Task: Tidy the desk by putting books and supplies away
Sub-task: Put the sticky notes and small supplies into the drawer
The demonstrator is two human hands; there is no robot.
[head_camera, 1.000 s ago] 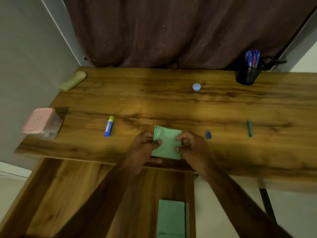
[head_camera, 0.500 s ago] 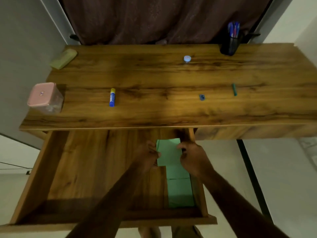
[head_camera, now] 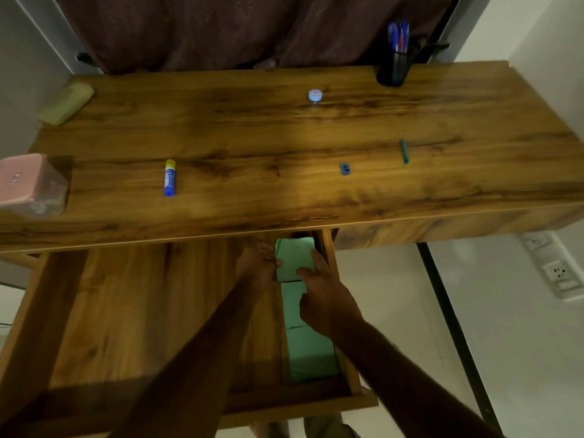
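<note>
Flat green rectangular book (head_camera: 294, 259) is in the far right corner of the open wooden drawer (head_camera: 126, 311), long axis pointing to the drawer's back, both hands clamped on it: left hand (head_camera: 257, 267) pinching its left edge, right hand (head_camera: 322, 292) gripping its near corner.

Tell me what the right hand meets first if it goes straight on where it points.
Right hand, holding the green book, points under the desk top; ahead shows only the dark back of the drawer, depth unclear.
</note>
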